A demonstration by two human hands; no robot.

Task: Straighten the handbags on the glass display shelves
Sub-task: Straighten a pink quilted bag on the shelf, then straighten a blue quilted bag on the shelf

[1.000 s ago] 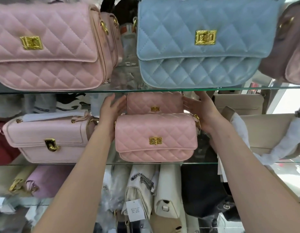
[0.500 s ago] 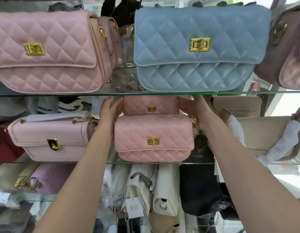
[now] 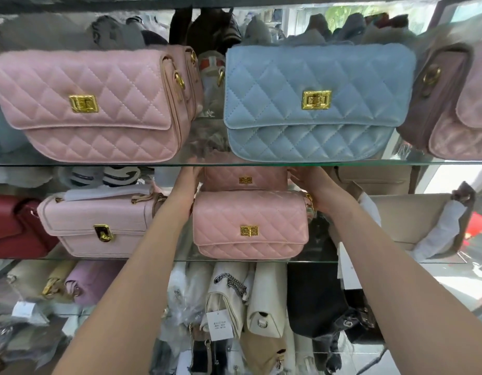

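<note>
My left hand (image 3: 188, 180) lies flat against the left end of the rear pink quilted handbag with a gold clasp (image 3: 245, 177), fingers extended up toward the upper glass shelf (image 3: 72, 164). My right hand (image 3: 314, 186) grasps that bag's right end, thumb on its front corner. The bag stands upright at the back of the middle glass shelf (image 3: 369, 262), directly behind the front pink quilted handbag (image 3: 250, 226), which hides its lower part. A pale pink smooth handbag (image 3: 99, 223) sits to the left and a beige handbag (image 3: 413, 220) to the right. Above stand a large pink quilted handbag (image 3: 94, 104) and a blue quilted handbag (image 3: 315, 104).
</note>
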